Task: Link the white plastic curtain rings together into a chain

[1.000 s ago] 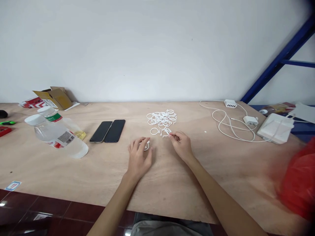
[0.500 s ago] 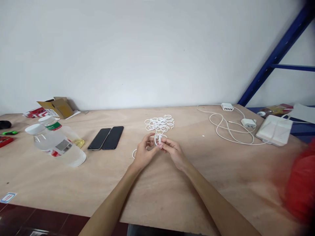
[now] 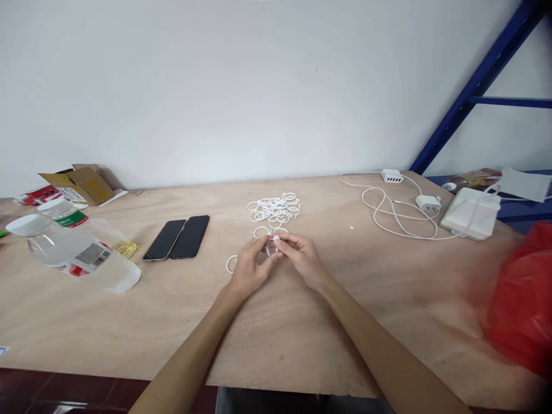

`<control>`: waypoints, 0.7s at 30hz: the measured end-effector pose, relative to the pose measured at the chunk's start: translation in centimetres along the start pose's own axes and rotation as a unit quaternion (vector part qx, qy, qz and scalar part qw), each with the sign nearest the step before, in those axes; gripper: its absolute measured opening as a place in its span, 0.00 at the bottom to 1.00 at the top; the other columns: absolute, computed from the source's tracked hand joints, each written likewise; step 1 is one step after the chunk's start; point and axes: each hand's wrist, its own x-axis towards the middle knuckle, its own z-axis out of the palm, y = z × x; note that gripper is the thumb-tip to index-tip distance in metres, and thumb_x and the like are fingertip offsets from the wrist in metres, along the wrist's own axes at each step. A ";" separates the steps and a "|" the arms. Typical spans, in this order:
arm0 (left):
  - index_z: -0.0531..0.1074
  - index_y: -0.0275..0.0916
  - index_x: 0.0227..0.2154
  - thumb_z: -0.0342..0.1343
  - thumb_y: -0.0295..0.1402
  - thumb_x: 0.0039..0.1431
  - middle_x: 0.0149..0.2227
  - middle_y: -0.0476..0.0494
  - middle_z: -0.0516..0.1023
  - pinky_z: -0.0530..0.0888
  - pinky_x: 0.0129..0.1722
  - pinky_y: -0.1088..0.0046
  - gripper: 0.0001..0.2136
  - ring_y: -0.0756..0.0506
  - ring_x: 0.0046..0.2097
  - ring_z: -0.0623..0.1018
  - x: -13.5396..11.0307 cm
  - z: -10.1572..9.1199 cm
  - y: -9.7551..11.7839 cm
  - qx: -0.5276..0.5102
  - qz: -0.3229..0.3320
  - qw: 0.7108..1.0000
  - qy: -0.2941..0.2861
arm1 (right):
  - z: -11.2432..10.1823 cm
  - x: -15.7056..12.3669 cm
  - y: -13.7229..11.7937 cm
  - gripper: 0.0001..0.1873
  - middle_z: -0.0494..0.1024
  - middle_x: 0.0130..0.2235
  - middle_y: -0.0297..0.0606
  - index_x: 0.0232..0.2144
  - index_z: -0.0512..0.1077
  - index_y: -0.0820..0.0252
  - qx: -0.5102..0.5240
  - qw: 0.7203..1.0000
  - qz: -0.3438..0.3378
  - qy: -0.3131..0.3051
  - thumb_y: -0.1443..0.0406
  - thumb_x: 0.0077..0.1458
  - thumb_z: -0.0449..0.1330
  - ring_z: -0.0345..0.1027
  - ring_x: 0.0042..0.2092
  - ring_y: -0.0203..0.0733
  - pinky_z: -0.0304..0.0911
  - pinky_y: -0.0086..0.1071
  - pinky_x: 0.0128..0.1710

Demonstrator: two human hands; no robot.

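Between the fingertips of both hands is a white plastic ring [image 3: 268, 248], partly hidden by the fingers. My left hand [image 3: 251, 265] is closed on its left side. My right hand [image 3: 304, 261] pinches the ring's upper right, where a small white knob shows. Just beyond my fingertips more white rings [image 3: 261, 231] lie on the wooden table [image 3: 276, 322]. Farther back is a tangled pile of similar white rings [image 3: 276, 208]. A single ring [image 3: 231, 264] lies left of my left hand, partly covered by it.
Two phones [image 3: 177, 237] lie side by side to the left, near two clear bottles [image 3: 86, 253]. An opened cardboard box [image 3: 88, 184] stands at the back left. White cables [image 3: 379, 213], a charger hub [image 3: 391, 176] and a white box [image 3: 471, 213] are on the right, with a red bag [image 3: 524, 299] nearer.
The camera view has turned slightly right and down. My fingers have shifted on the ring, which now shows a different side, and the rings just beyond my fingertips show more.
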 end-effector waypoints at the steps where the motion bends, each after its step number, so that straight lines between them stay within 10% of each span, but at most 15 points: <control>1: 0.72 0.37 0.41 0.55 0.37 0.59 0.34 0.44 0.75 0.69 0.39 0.71 0.11 0.47 0.35 0.72 0.0 0.0 0.1 -0.003 0.001 1.000 -0.003 | 0.0 0.0 0.0 0.13 0.79 0.38 0.39 0.33 0.79 0.58 0.000 1.000 -0.005 -0.001 0.56 0.47 0.65 0.71 0.39 0.42 0.64 0.34 0.38; 17: 0.74 0.38 0.40 0.54 0.32 0.55 0.37 0.44 0.76 0.69 0.43 0.67 0.10 0.45 0.40 0.72 -0.4 -0.2 0.5 -0.006 -0.040 0.997 -0.058 | -1.1 0.3 0.5 0.15 0.78 0.28 0.38 0.25 0.77 0.59 -0.151 0.988 -0.036 0.010 0.56 0.53 0.58 0.71 0.33 0.43 0.66 0.36 0.37; 21: 0.74 0.39 0.44 0.53 0.23 0.46 0.45 0.42 0.76 0.67 0.50 0.60 0.19 0.40 0.48 0.68 -0.7 -0.4 0.1 0.145 -0.068 0.985 -0.058 | -2.5 1.0 2.2 0.15 0.75 0.35 0.42 0.39 0.78 0.59 -0.389 0.911 -0.111 0.085 0.59 0.51 0.59 0.68 0.38 0.47 0.64 0.43 0.45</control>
